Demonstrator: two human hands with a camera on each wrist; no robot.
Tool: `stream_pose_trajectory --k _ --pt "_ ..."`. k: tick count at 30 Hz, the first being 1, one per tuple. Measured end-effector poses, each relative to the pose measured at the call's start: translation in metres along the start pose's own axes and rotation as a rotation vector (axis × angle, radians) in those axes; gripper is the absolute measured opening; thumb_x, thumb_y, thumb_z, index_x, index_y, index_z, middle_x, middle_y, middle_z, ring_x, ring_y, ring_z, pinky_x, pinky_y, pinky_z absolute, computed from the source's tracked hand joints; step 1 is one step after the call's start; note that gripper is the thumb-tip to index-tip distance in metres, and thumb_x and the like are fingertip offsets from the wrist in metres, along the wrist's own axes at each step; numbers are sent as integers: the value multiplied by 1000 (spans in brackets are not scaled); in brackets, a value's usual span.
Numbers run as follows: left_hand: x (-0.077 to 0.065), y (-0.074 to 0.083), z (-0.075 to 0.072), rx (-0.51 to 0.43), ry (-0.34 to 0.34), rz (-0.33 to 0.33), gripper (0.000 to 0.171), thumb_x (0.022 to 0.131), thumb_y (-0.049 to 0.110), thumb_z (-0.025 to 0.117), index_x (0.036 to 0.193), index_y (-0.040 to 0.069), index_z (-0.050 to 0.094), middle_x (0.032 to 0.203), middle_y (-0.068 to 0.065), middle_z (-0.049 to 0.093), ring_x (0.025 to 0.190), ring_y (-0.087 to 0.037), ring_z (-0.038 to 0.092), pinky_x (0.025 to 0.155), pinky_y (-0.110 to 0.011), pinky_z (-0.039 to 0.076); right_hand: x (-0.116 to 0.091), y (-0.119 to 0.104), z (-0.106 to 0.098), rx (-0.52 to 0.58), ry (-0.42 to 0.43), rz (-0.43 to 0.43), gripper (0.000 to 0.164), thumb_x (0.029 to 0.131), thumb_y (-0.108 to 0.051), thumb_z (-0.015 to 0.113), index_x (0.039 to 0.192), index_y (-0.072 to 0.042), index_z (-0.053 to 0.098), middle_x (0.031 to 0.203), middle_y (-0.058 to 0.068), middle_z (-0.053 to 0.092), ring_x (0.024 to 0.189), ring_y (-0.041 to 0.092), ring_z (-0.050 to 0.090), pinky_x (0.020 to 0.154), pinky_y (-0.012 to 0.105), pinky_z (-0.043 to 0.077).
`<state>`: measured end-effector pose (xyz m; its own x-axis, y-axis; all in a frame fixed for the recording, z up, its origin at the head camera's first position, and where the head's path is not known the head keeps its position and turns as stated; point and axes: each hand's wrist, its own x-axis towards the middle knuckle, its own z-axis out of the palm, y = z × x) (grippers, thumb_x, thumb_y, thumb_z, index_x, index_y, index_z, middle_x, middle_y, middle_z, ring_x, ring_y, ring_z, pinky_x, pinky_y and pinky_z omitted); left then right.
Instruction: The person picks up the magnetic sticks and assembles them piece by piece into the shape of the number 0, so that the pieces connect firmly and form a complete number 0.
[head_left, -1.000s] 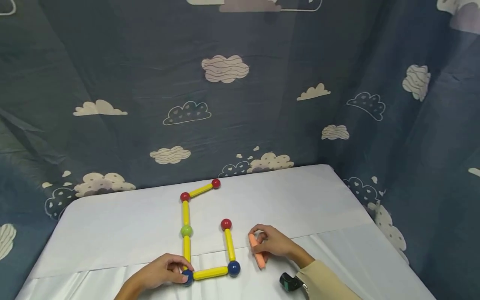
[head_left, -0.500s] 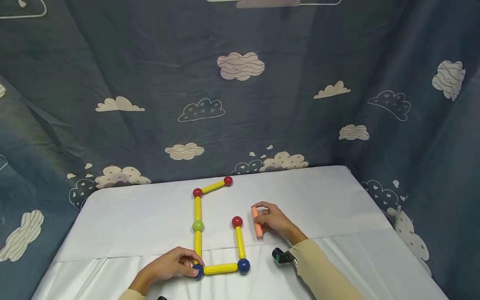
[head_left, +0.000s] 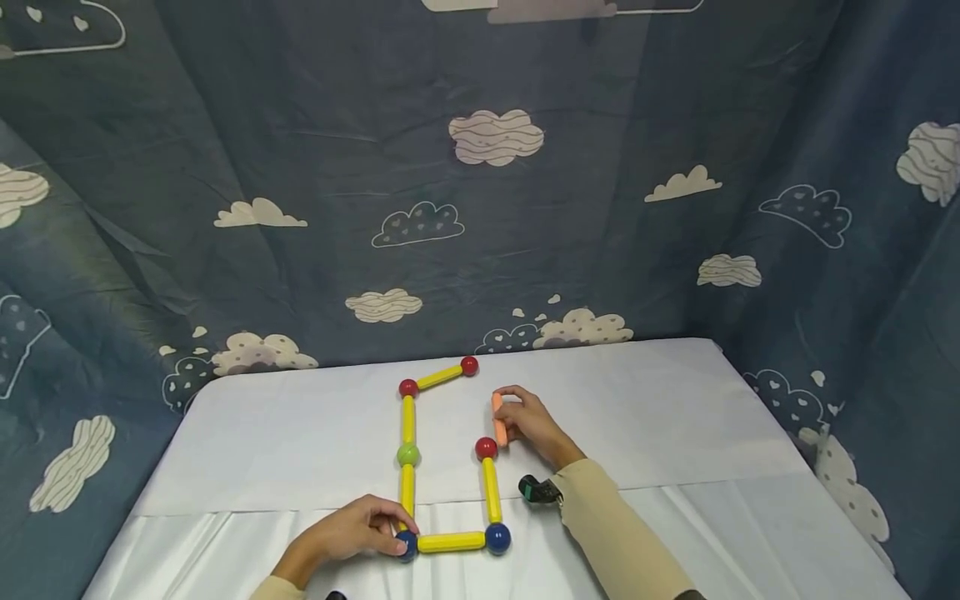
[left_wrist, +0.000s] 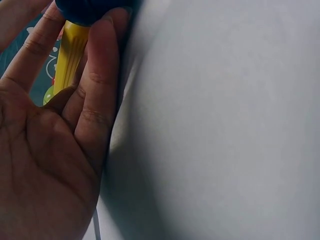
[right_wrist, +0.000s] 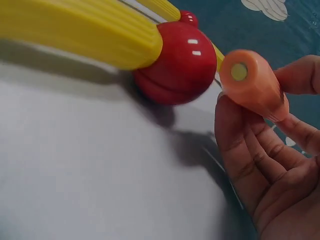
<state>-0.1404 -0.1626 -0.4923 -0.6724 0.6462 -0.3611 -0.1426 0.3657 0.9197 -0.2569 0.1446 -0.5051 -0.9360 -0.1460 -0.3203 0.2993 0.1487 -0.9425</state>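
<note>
My left hand (head_left: pixel 354 530) pinches a blue ball (head_left: pixel 406 547) at the near left corner of a flat shape built from yellow magnetic rods and balls. From there a yellow rod (head_left: pixel 452 542) runs to a second blue ball (head_left: pixel 497 538), and another rod (head_left: pixel 491 490) leads up to a red ball (head_left: pixel 486 448). An orange magnetic rod (head_left: pixel 498 421) is pinched in my right hand (head_left: pixel 534 427), its lower end close beside that red ball. In the right wrist view the orange rod's end (right_wrist: pixel 239 71) shows a round metal tip, with a narrow gap to the ball.
The shape's left side continues through a green ball (head_left: pixel 408 454) to a red ball (head_left: pixel 408 388), then angles to another red ball (head_left: pixel 469 366) near the far table edge. White cloth covers the table (head_left: pixel 285 450). A dark cloud-patterned curtain (head_left: pixel 315 167) hangs behind.
My right hand has carried the orange rod away from me and left, to the red ball, turning it more upright. The left hand stays on the blue ball. The head view has shifted.
</note>
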Motion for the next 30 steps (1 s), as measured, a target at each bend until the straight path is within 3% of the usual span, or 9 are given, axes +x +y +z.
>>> stream_pose_trajectory --k 18,30 --pt "5 4 -3 -1 16 -9 27 83 14 76 107 3 69 75 2 62 63 -10 47 59 -21 38 32 -20 16 -37 2 40 46 89 -10 59 134 -9 52 86 11 64 60 16 57 58 25 52" --pt "0 1 -1 -25 14 -5 27 84 10 74 108 0 69 73 2 61 62 -9 47 58 -20 37 31 -17 26 -140 -29 28 47 87 -10 62 133 -7 53 92 11 63 65 17 57 59 25 51"
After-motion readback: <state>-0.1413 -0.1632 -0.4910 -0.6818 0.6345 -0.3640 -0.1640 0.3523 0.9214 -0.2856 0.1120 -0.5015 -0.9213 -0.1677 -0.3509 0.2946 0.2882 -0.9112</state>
